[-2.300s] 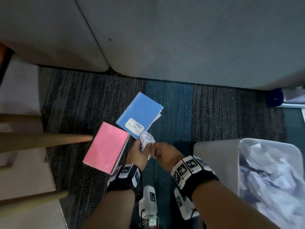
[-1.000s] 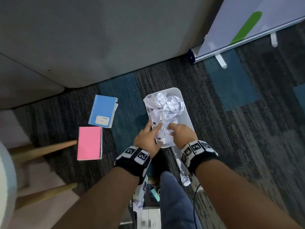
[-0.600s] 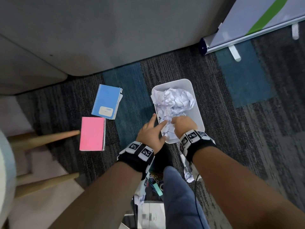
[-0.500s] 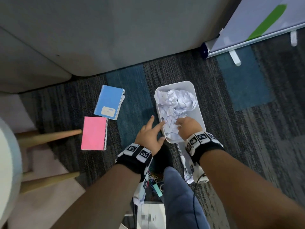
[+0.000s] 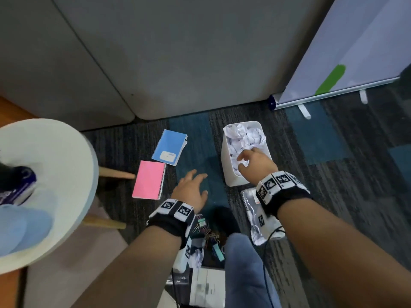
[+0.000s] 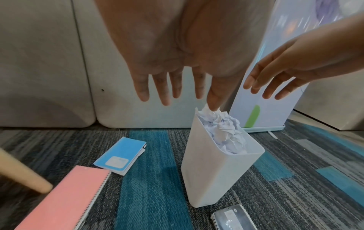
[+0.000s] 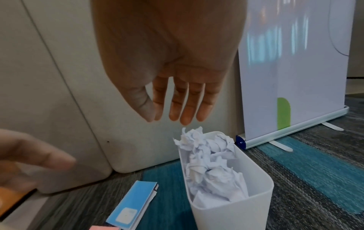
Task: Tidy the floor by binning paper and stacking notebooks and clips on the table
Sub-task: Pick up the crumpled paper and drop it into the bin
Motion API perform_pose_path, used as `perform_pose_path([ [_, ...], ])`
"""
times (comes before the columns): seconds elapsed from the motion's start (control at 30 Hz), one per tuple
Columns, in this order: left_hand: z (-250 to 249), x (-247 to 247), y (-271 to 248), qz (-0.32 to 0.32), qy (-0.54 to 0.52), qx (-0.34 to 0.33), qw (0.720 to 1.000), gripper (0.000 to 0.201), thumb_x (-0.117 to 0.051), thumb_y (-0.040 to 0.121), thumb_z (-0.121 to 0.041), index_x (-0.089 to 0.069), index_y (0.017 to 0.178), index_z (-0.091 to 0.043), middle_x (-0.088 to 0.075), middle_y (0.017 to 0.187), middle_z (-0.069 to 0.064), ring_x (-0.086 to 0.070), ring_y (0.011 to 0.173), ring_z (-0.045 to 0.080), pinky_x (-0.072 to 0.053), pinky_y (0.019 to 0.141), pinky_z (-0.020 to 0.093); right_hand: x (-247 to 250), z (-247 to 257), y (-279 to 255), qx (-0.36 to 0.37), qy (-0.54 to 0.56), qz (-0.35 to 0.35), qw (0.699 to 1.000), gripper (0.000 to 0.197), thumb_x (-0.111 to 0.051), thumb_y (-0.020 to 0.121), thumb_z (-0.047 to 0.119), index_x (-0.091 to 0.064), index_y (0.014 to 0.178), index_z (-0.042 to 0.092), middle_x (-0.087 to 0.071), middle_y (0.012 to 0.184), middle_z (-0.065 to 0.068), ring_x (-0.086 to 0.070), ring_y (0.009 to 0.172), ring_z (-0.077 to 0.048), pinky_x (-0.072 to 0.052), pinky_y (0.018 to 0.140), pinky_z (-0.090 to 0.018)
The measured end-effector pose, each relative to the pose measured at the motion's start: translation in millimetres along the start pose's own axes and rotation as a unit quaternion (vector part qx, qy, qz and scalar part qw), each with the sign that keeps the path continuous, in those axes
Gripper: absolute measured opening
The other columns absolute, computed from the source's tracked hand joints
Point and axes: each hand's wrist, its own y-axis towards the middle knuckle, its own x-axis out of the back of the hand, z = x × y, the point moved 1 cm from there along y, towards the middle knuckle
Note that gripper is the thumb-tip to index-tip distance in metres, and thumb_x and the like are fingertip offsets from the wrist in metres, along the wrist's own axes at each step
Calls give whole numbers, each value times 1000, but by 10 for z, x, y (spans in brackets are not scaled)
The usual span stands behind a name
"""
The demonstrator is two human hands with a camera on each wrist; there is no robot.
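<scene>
Carpet in grey and teal stripes (image 5: 315, 147) runs under both my hands. My right hand (image 5: 255, 163) hangs released over the white bin (image 6: 212, 175), fingers straight and loose just above the crumpled paper (image 7: 212, 165) that fills the bin to its rim; it holds nothing. My left hand (image 5: 191, 190) is spread flat and empty over the teal strip, just left of the bin and apart from it. Beyond that hand, the pink notebook (image 5: 150, 180) lies on the floor with the blue notebook (image 5: 170, 147) just past its far corner. Coloured clips (image 5: 206, 232) are scattered on the floor beneath my left wrist. A clear-covered spiral notebook (image 6: 232, 217) lies at the bin's near side. Grey padded panels (image 5: 178, 52) back the floor, a roll-up banner (image 5: 355, 52) stands right, and a round white bench (image 5: 51, 174) sits left.
</scene>
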Motion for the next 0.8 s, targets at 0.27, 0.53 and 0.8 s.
perform_pose_path([
  [0.27, 286, -656, -546, 5, -45, 81, 996, 47, -55, 90, -24, -44, 136, -27, -28, 152, 2, -44, 127, 27, -39, 106, 40, -484, -167, -535, 60, -20, 44, 997, 26, -53, 87, 18, -61, 111, 21, -52, 116, -4, -60, 100, -23, -47, 81, -30],
  [0.53, 536, -1781, -675, -28, -84, 218, 972, 45, -59, 88, -21, -51, 133, -25, -36, 147, 7, -46, 127, 29, -39, 106, 36, -1294, -871, -370, 130, -62, 131, 981, 27, -51, 88, 16, -60, 113, 18, -50, 118, -7, -58, 104, -28, -51, 87, -37],
  [0.8, 947, -2863, -379, -30, -105, 320, 941, 46, -57, 87, -19, -51, 132, -21, -36, 144, 13, -55, 116, 34, -44, 98, 35, -2185, -1564, -10, 165, -123, 176, 963, 32, -51, 88, 17, -58, 120, 21, -49, 120, -7, -57, 107, -27, -51, 87, -37],
])
